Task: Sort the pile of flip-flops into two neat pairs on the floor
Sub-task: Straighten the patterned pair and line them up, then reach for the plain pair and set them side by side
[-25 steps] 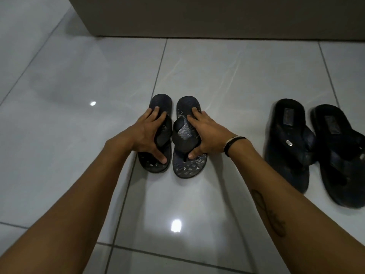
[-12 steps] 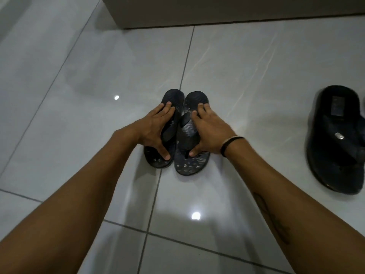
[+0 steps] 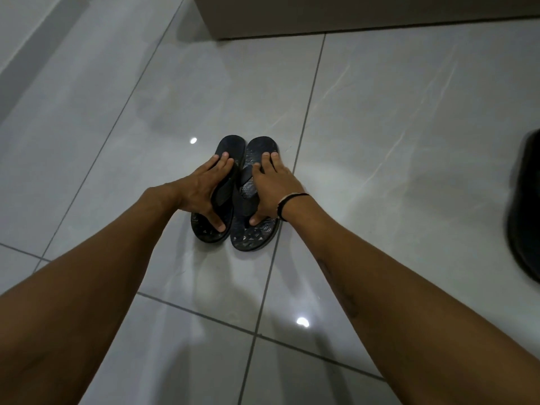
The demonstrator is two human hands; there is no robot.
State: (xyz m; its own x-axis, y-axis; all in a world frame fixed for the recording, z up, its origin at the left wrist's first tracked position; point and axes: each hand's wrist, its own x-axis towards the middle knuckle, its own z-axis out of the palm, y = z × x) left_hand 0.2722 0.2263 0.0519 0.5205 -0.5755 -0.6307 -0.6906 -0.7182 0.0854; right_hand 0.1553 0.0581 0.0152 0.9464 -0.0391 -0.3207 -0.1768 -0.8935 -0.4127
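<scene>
Two dark patterned flip-flops lie side by side on the grey tiled floor, soles down, touching along their inner edges. My left hand (image 3: 204,191) grips the left flip-flop (image 3: 229,146), fingers over its strap and thumb near the heel. The right flip-flop (image 3: 254,239) is held the same way by my right hand (image 3: 273,190), which wears a black wristband. At the right edge, one plain black flip-flop (image 3: 524,217) shows only in part and is blurred; its partner is out of view.
A beige cabinet base (image 3: 350,16) stands on the floor behind the pair. Glossy tiles with dark grout lines spread left, right and toward me, with two light reflections on them.
The view has swung left, so the black pair has slid toward the right edge and one of them has left the frame. The patterned flip-flops have been pushed closer together.
</scene>
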